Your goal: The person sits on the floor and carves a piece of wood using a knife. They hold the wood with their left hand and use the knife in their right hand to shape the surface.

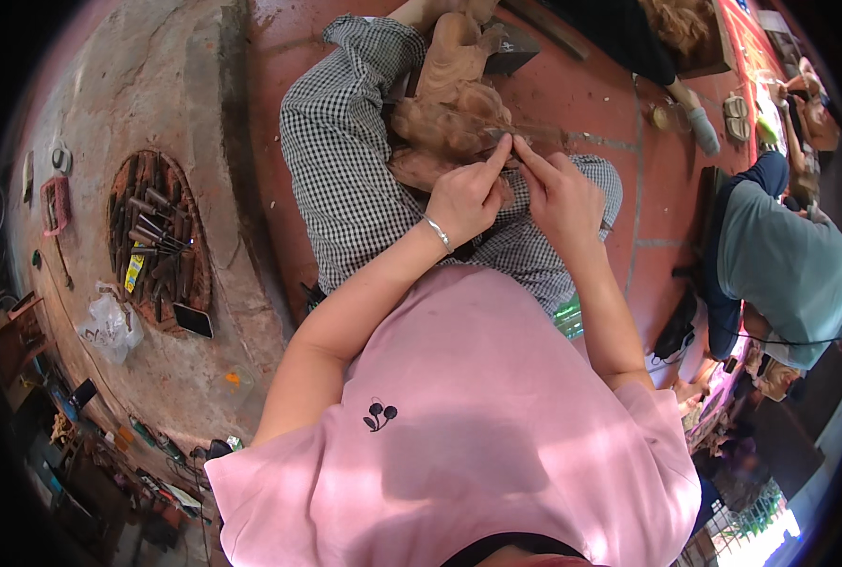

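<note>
A brown carved wooden figure [449, 109] with rounded forms lies tilted between my legs, its far end near my bare foot. Over its near end, my left hand [466, 200] is closed, with the index finger stretched forward. My right hand [567, 197] is closed in the same way. The two index fingertips almost meet, close to the carving's edge. Something thin and blurred shows at the fingertips, but its kind cannot be made out. My fingers and the blur hide part of the wood there.
On the concrete ledge at left, a round woven tray [199, 283] holds several carving tools [151, 222]. By it lie a phone [193, 321] and a clear plastic bag [111, 323]. At right, another person [782, 269] sits on the red tiled floor [662, 213]. A dark block [512, 49] stands beyond the carving.
</note>
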`<action>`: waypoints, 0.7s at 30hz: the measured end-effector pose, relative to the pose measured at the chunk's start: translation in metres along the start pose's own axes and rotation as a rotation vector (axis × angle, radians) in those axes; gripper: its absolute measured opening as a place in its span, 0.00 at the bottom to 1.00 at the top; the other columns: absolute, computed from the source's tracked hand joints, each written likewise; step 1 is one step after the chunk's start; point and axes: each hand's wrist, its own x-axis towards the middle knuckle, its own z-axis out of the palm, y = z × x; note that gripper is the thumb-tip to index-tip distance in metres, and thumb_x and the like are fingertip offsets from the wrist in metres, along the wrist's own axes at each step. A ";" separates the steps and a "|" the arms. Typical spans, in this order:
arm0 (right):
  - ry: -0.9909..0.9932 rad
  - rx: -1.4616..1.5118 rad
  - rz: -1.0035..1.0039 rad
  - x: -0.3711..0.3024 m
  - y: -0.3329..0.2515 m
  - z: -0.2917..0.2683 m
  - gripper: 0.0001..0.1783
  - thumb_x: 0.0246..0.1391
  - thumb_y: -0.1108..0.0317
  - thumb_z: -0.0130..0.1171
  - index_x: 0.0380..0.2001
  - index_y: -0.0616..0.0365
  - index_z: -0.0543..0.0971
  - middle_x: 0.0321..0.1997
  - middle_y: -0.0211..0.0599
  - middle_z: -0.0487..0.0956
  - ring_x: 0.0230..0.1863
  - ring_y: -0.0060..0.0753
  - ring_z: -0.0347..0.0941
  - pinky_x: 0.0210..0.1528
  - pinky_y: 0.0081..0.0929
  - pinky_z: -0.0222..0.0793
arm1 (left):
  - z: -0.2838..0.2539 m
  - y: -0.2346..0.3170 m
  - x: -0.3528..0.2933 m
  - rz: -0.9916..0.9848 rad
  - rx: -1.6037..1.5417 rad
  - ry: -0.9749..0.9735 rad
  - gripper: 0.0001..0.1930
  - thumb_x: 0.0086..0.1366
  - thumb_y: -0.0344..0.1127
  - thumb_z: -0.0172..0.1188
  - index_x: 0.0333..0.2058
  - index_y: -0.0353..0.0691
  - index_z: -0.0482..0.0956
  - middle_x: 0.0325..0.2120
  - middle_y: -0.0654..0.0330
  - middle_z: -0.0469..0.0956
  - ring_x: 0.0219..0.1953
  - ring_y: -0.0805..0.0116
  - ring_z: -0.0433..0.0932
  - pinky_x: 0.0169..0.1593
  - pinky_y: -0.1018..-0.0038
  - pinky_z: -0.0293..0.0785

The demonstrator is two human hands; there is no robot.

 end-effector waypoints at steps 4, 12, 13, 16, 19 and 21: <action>-0.056 -0.043 -0.020 -0.009 0.006 0.011 0.17 0.58 0.61 0.60 0.51 0.35 0.83 0.23 0.31 0.72 0.21 0.37 0.74 0.21 0.34 0.67 | 0.005 -0.007 -0.002 0.045 0.000 0.032 0.27 0.57 0.25 0.58 0.58 0.37 0.74 0.25 0.56 0.78 0.26 0.57 0.79 0.32 0.63 0.76; -0.046 0.161 -0.005 0.002 0.015 0.008 0.18 0.58 0.60 0.61 0.52 0.37 0.82 0.23 0.31 0.73 0.22 0.38 0.74 0.23 0.35 0.68 | 0.001 0.004 0.002 -0.001 -0.011 0.052 0.25 0.58 0.25 0.58 0.57 0.38 0.75 0.23 0.55 0.77 0.26 0.57 0.79 0.31 0.64 0.76; -0.058 0.163 0.004 0.000 0.017 0.012 0.18 0.58 0.60 0.61 0.52 0.37 0.82 0.23 0.31 0.73 0.23 0.38 0.74 0.24 0.35 0.68 | 0.001 0.002 0.003 0.010 -0.002 0.033 0.26 0.58 0.25 0.58 0.58 0.38 0.75 0.23 0.55 0.77 0.26 0.57 0.79 0.31 0.64 0.76; -0.099 0.183 0.016 -0.011 0.028 0.018 0.18 0.58 0.60 0.61 0.52 0.36 0.82 0.23 0.32 0.74 0.25 0.39 0.75 0.26 0.34 0.68 | 0.006 -0.007 0.000 0.062 0.019 0.005 0.28 0.58 0.26 0.58 0.60 0.39 0.73 0.22 0.55 0.77 0.25 0.57 0.79 0.31 0.64 0.76; -0.130 0.271 0.027 -0.011 0.033 0.015 0.18 0.59 0.60 0.60 0.52 0.36 0.82 0.25 0.34 0.76 0.27 0.40 0.76 0.28 0.35 0.69 | 0.006 -0.006 0.000 0.084 0.023 0.018 0.29 0.58 0.26 0.58 0.60 0.39 0.72 0.22 0.56 0.77 0.25 0.57 0.79 0.31 0.63 0.77; -0.124 0.379 0.074 -0.002 0.032 0.014 0.17 0.59 0.60 0.60 0.52 0.36 0.82 0.26 0.35 0.77 0.28 0.41 0.76 0.30 0.35 0.69 | -0.001 0.004 0.004 0.009 0.019 0.002 0.28 0.58 0.26 0.58 0.60 0.40 0.73 0.22 0.56 0.77 0.26 0.57 0.79 0.31 0.63 0.77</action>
